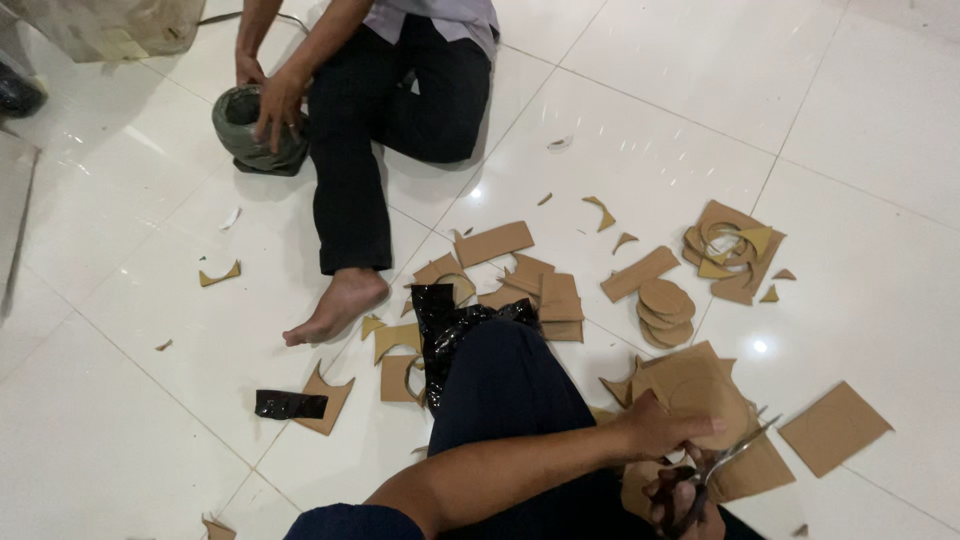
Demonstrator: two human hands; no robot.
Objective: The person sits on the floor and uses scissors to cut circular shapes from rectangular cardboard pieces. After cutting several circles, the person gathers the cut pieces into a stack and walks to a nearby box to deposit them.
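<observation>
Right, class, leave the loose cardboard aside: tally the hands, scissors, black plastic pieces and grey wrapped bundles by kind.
Hands: 4 (left hand holding a cardboard sheet, right hand, co-worker's hands)
Scissors: 1
Black plastic pieces: 2
Grey wrapped bundle: 1
Total: 8

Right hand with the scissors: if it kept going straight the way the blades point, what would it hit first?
The right hand aims the scissors up and right. They would first meet the cardboard sheet held by the left hand; the blades appear already at its edge.
</observation>
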